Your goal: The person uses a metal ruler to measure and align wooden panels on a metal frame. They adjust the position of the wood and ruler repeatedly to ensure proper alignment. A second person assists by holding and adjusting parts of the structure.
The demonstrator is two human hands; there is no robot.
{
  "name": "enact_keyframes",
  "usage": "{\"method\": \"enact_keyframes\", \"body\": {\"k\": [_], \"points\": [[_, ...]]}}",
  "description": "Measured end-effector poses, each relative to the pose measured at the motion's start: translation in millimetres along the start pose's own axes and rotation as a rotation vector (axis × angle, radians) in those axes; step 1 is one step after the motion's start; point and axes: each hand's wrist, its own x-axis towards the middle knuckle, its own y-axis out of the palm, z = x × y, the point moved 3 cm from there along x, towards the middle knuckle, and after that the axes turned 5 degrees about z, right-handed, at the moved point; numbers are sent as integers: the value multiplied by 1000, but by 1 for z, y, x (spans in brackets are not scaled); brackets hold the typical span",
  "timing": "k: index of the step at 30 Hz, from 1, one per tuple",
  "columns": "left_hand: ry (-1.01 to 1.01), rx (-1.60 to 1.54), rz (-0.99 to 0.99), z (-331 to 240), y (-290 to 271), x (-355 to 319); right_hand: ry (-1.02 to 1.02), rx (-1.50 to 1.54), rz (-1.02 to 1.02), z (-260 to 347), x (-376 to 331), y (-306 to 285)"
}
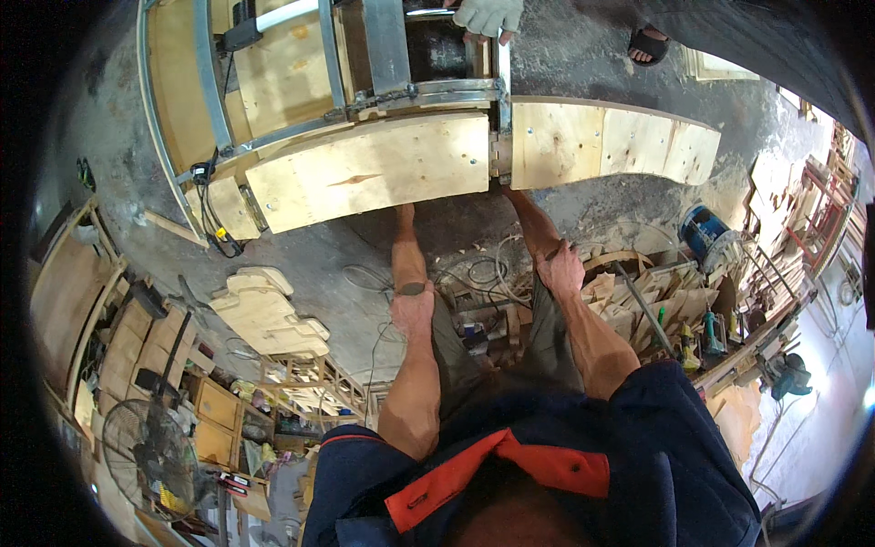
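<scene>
Both arms reach forward to my knees. My left hand [413,313] is closed at the left knee, and a dark bit of my trouser leg seems to bulge at its fingers. My right hand [561,273] grips in the same way at the right knee, with its fingertips partly hidden. Bare shins run forward from both hands under a curved plywood panel [383,169]. A second curved plywood panel [602,141] continues to the right. Behind them lies a grey metal frame [383,46] backed with plywood. Neither hand touches the panels.
A co-worker's gloved hand [489,14] rests at the frame; their sandalled foot [648,46] stands at far right. Cut plywood pieces [269,310] lie left. A blue bucket [704,228], wood scraps [606,305] and loose cables [483,273] surround my legs. A fan [150,451] stands near left.
</scene>
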Motion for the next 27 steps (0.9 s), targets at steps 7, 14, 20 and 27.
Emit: {"method": "enact_keyframes", "body": {"k": [7,14,20,27], "points": [[4,-15,-51,3,12,8,-21,25,-28,-4,2,7],[23,-4,-85,-7,-1,-5,-50,43,-72,-19,15,25],[49,-16,-133,-14,-12,-10,3,79,-83,-17,12,23],[68,56,-197,-13,-14,2,8,165,-105,-13,1,14]]}}
